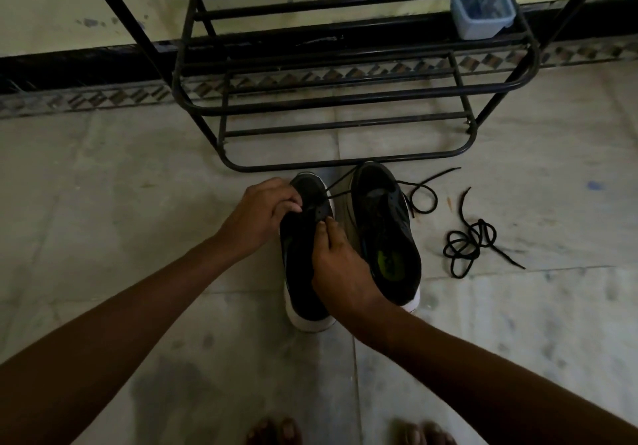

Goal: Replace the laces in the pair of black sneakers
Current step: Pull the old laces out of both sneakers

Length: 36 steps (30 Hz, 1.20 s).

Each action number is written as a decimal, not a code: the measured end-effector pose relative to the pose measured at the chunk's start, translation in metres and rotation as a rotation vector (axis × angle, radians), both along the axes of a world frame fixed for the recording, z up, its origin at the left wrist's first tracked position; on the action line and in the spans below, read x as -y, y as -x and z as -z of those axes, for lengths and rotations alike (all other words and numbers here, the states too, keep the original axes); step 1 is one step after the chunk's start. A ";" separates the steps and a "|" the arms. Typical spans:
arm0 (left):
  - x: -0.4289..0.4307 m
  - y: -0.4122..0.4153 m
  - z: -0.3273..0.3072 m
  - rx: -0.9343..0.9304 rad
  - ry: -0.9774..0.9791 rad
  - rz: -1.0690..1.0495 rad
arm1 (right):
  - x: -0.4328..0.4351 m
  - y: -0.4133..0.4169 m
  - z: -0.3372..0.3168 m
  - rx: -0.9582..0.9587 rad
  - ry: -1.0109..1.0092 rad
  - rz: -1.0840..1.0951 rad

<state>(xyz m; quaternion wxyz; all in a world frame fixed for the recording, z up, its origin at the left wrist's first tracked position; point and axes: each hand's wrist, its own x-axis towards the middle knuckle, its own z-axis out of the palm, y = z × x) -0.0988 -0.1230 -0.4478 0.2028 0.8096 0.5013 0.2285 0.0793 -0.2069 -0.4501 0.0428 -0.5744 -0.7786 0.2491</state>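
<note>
Two black sneakers with white soles stand side by side on the floor, toes pointing away from me. My left hand [264,211] grips the left sneaker [302,265] at its toe end, fingers curled over the upper. My right hand [336,265] pinches the eyelet area of that sneaker near a black lace [340,185] that runs from its front across to the right sneaker [386,234]. The right sneaker shows a green insole. A loose black lace [469,241] lies coiled on the floor to the right.
A black metal shoe rack [345,99] stands just beyond the sneakers against the wall. A bluish plastic container [481,6] sits on its upper right shelf. Another lace end [426,192] curls beside the right sneaker. My bare toes [345,432] show at the bottom edge.
</note>
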 end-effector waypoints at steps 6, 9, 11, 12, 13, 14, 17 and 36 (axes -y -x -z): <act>-0.003 -0.002 0.000 0.134 -0.030 -0.104 | 0.002 0.000 0.003 -0.009 -0.004 0.027; -0.004 -0.010 0.000 0.458 0.195 -0.321 | 0.002 0.001 0.003 -0.008 0.011 0.046; -0.007 -0.017 -0.008 0.943 0.471 -0.426 | 0.001 0.001 0.003 -0.007 0.017 0.054; -0.010 -0.020 -0.015 1.183 0.580 -0.467 | 0.001 0.001 0.003 -0.007 0.018 0.055; -0.015 -0.022 -0.021 1.341 0.648 -0.514 | 0.001 0.002 0.003 -0.007 0.016 0.054; -0.021 -0.022 -0.026 1.414 0.678 -0.552 | 0.001 0.002 0.003 -0.007 0.014 0.051; -0.030 -0.019 -0.034 1.110 0.480 -0.550 | 0.001 0.001 0.003 -0.013 0.011 0.052; -0.013 -0.001 -0.021 0.383 0.234 -0.180 | 0.002 0.003 0.002 0.004 0.015 0.053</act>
